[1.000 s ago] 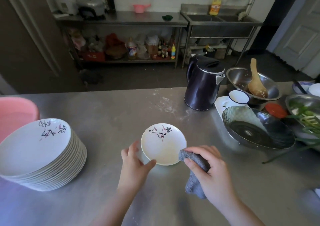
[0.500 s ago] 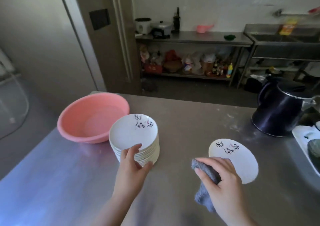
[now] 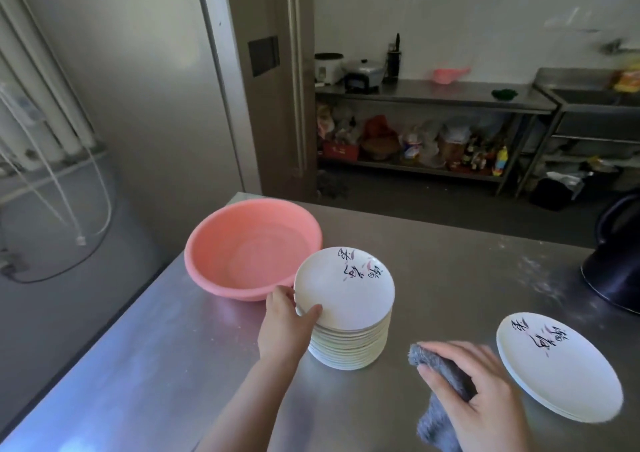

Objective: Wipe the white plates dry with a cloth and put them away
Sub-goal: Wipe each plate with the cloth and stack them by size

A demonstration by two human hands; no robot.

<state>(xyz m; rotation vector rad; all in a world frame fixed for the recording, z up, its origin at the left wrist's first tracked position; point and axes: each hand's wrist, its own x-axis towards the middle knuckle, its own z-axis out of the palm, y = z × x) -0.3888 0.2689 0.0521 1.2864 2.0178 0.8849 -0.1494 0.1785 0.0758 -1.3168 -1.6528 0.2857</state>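
Head view: on the steel table (image 3: 173, 347) stands a tall stack of white plates (image 3: 349, 340), each plate marked with dark brush lettering near its far rim. The left hand (image 3: 284, 327) takes the top plate (image 3: 344, 288) at its near-left edge, thumb lying on the upper face and fingers curled under the rim, so this grip is closed on the plate; the plate sits slightly askew on the stack. Just behind and left of the stack, touching or nearly touching it, sits a pink plastic basin (image 3: 249, 247). The right hand (image 3: 474, 392) holds a grey cloth (image 3: 443, 399) bunched in curled fingers, the cloth hanging down below the palm, above the table near the front edge. To the right of that hand a short pile of white plates (image 3: 557, 368) with the same lettering lies flat on the table, well apart from the tall stack. At the right edge stands a dark electric kettle (image 3: 616, 264), partly cut off. Beyond the table, a steel shelf unit (image 3: 433, 94) carries a rice cooker (image 3: 329, 67) and a pink scoop (image 3: 450, 73)
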